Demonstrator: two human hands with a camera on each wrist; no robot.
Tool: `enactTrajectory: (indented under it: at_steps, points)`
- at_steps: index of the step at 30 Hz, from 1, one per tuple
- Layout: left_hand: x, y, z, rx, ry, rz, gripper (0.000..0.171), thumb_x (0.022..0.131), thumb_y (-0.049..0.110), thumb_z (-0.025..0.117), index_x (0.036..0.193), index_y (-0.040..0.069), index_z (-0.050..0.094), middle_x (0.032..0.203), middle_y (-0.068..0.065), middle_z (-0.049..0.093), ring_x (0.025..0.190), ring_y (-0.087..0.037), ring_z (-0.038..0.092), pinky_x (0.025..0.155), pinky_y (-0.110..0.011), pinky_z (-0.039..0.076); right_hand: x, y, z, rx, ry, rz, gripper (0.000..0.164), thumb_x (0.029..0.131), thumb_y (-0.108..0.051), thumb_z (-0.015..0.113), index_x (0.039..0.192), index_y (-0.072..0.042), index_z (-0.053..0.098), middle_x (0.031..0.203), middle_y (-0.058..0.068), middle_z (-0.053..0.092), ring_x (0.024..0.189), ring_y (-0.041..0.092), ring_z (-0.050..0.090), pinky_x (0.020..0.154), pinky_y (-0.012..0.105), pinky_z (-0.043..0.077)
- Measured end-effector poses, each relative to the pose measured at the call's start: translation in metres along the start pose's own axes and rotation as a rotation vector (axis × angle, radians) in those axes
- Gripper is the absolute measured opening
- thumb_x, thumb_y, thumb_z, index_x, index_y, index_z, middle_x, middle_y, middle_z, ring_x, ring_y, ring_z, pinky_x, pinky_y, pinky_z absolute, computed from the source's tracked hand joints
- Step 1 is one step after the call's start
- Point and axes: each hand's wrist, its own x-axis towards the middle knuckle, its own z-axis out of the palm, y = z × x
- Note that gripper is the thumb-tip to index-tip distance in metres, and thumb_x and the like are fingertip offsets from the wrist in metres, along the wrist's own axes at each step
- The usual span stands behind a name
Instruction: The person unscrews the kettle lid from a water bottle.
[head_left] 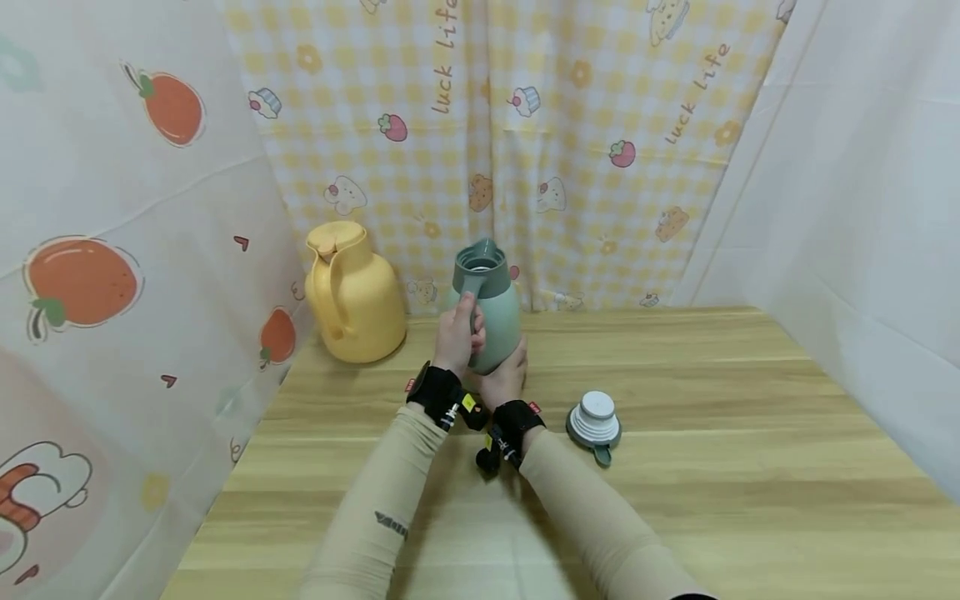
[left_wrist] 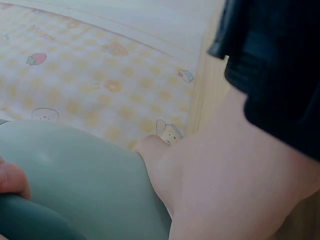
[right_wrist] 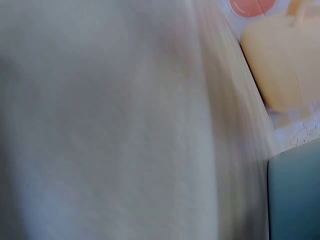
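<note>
In the head view a pale green thermos jug [head_left: 501, 321] stands about upright at mid-table, its mouth uncovered and its spout facing away. My left hand [head_left: 457, 333] grips its darker green handle [head_left: 470, 287], with the fingers curled round it. Low on the jug's right side, my right hand [head_left: 506, 379] holds the body near the base; most of its fingers are hidden. The left wrist view shows the right hand [left_wrist: 200, 180] against the jug's lower end [left_wrist: 95, 170]. A grey-green lid with a white stepped plug [head_left: 596, 417] lies plug side up, right of the right wrist.
A larger yellow thermos jug [head_left: 367, 308] with its lid on stands at the back left of the wooden table [head_left: 712, 467]. Behind the table hangs a checked curtain [head_left: 570, 108]. White cloth [head_left: 862, 208] borders the right side, and fruit-printed cloth [head_left: 172, 208] the left.
</note>
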Motion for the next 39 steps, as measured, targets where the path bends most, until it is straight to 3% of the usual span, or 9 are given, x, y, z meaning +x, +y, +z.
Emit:
enactTrajectory:
  at_steps: [7, 17, 25, 30, 39]
  points:
    - [0.019, -0.009, 0.01, -0.046, -0.002, 0.023, 0.053, 0.107, 0.03, 0.032, 0.063, 0.002, 0.033, 0.046, 0.003, 0.032, 0.037, -0.007, 0.03, 0.04, -0.023, 0.026, 0.027, 0.021, -0.003, 0.009, -0.017, -0.018, 0.117, 0.068, -0.02, 0.085, 0.153, -0.014, 0.005, 0.145, 0.026, 0.028, 0.127, 0.04, 0.037, 0.105, 0.052, 0.032]
    - [0.036, -0.022, 0.016, -0.028, -0.018, 0.05, 0.053, 0.108, 0.031, 0.029, 0.066, -0.001, 0.033, 0.047, 0.002, 0.03, 0.039, -0.008, 0.026, 0.043, -0.024, 0.026, 0.051, 0.034, -0.007, -0.003, -0.066, -0.033, 0.118, 0.07, -0.025, 0.086, 0.153, -0.013, 0.003, 0.145, 0.024, 0.029, 0.124, 0.04, 0.04, 0.101, 0.052, 0.036]
    - [0.07, -0.055, 0.026, -0.022, 0.114, 0.066, 0.055, 0.105, 0.041, 0.036, 0.062, 0.007, 0.038, 0.046, 0.0, 0.031, 0.038, -0.011, 0.027, 0.041, -0.025, 0.026, 0.075, 0.037, -0.013, -0.035, -0.065, -0.032, 0.118, 0.07, -0.022, 0.084, 0.154, -0.01, 0.002, 0.147, 0.028, 0.026, 0.128, 0.043, 0.037, 0.103, 0.054, 0.033]
    - [0.083, -0.063, 0.037, -0.021, 0.187, 0.094, 0.057, 0.103, 0.046, 0.04, 0.059, 0.009, 0.038, 0.044, 0.001, 0.032, 0.036, -0.01, 0.028, 0.039, -0.024, 0.027, 0.087, 0.039, -0.018, -0.014, -0.029, -0.034, 0.114, 0.07, -0.012, 0.083, 0.153, -0.005, 0.005, 0.146, 0.033, 0.025, 0.128, 0.049, 0.034, 0.104, 0.058, 0.031]
    - [0.091, -0.07, 0.039, -0.058, 0.153, 0.134, 0.054, 0.107, 0.035, 0.034, 0.063, 0.003, 0.037, 0.048, 0.001, 0.03, 0.038, -0.01, 0.026, 0.041, -0.025, 0.026, 0.106, 0.051, -0.019, 0.021, -0.126, -0.053, 0.107, 0.075, -0.008, 0.077, 0.151, 0.0, 0.003, 0.144, 0.034, 0.025, 0.127, 0.049, 0.033, 0.103, 0.058, 0.03]
